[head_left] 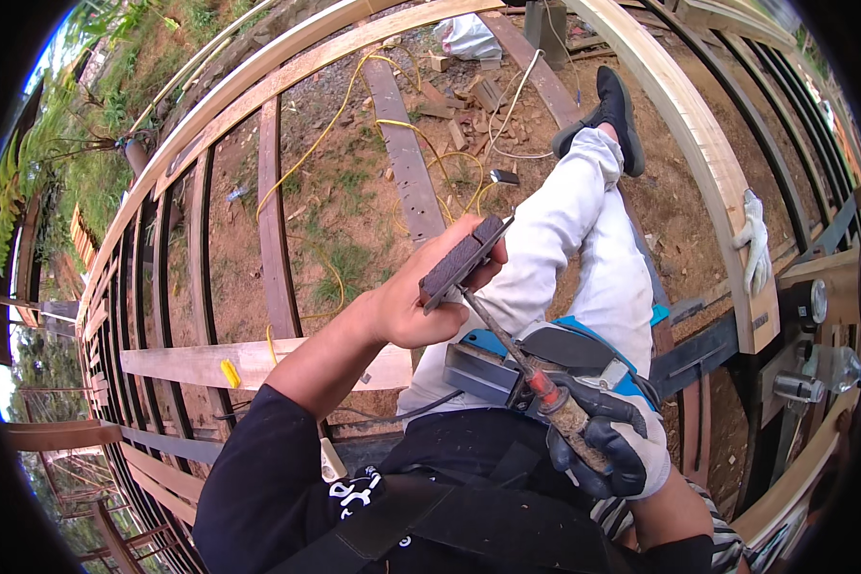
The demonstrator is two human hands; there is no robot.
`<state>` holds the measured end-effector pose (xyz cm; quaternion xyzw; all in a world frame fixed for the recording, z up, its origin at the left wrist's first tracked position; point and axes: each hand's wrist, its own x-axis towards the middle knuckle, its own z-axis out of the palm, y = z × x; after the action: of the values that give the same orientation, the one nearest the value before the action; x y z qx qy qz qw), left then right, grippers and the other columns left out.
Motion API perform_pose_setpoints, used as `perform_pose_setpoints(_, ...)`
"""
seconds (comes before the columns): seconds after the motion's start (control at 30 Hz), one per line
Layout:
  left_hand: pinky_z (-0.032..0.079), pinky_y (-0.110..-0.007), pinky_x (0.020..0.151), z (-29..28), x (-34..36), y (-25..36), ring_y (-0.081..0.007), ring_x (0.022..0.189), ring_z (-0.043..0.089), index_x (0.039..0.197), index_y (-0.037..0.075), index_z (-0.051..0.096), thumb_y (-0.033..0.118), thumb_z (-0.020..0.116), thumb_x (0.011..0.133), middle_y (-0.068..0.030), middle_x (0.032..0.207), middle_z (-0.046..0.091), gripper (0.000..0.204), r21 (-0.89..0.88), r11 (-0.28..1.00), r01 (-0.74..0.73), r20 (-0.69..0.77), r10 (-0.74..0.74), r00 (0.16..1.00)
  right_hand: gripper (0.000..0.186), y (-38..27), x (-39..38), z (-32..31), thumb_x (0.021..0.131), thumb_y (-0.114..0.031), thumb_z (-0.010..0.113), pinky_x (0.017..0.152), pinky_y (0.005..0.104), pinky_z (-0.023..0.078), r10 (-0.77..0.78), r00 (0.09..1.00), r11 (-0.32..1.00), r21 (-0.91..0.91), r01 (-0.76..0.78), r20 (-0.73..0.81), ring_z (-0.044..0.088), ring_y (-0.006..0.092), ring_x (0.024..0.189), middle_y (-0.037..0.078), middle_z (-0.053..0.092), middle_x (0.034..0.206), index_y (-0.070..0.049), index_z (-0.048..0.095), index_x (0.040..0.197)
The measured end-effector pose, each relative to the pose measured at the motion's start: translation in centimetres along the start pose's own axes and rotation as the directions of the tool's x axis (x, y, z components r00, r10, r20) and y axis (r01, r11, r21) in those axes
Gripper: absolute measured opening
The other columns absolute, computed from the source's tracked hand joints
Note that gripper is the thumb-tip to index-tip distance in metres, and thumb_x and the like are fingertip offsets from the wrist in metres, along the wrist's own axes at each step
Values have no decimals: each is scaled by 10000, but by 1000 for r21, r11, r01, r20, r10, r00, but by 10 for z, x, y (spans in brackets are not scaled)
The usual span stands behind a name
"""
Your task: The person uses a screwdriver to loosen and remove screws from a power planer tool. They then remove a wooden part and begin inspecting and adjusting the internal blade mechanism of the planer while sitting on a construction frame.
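Note:
My bare left hand (421, 297) grips a dark grooved block on a thin metal plate (459, 256). My right hand (610, 445), in a grey-and-white glove, is wrapped round the worn handle of a hand tool (572, 421) with a red collar. Its metal shaft runs up to the plate's lower edge; whether they touch I cannot tell. Beneath both hands, a teal, black and grey power tool (569, 354) lies on my lap across my white trousers.
Pale timber beams (679, 143) and dark joists (172, 287) form an open frame above dirt. Yellow cables (340, 105) and wood offcuts (459, 110) lie below. A white glove (756, 249) rests on the right beam, near a clear bottle (844, 368). My crossed legs extend ahead.

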<state>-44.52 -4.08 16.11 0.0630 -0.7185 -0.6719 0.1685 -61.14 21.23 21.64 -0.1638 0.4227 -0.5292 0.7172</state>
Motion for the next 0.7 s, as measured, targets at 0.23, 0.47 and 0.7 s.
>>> perform_pose_setpoints(0.23, 362, -257, 721, 2, -3, 5, -121, 802, 396, 1151, 7, 472, 54, 499, 593, -29, 908, 430, 561, -196, 977, 79, -172, -114, 978, 613, -69, 0, 13, 594, -82, 734, 598, 386, 528, -295, 839, -500, -822, 272, 457, 655, 312, 774, 175, 633, 967, -15, 627, 1194)
perform_pose_setpoints(0.47, 361, -253, 713, -1, -1, 8, -120, 793, 403, 1140, 7, 482, 67, 521, 577, -24, 887, 432, 568, -131, 988, 87, -191, -111, 975, 651, -34, 8, 1, 756, -230, 713, 499, 278, 479, -387, 921, 762, -576, 295, -40, 636, 183, 610, 216, 673, 982, 98, 540, 1292)
perform_pose_setpoints(0.7, 364, -264, 662, -4, -3, 3, -131, 722, 409, 1112, -3, 481, 76, 519, 538, -33, 846, 441, 581, -37, 998, 44, -36, -45, 998, 729, 33, 8, 4, 889, -364, 616, 345, 239, 368, 69, 989, 900, 420, -118, 129, 527, 133, 405, 280, 661, 921, 133, 383, 1368)
